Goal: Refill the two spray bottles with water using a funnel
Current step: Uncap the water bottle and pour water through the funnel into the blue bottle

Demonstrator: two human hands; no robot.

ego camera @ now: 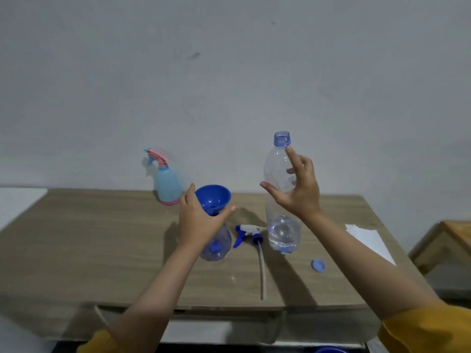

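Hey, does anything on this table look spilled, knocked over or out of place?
No spill shows. The spray head lies on its side on the table, unscrewed, and the blue cap sits loose nearby; both fit a refill underway.

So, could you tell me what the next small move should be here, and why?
Probably tilt the water bottle over the funnel: the right hand is open around it, uncapped, water left at the bottom, while the left hand steadies the funnel seated in the clear spray bottle.

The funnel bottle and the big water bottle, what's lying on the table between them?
In the head view, the white and blue spray top lies on its side between the funnel bottle and the water bottle, its long tube pointing toward the person.
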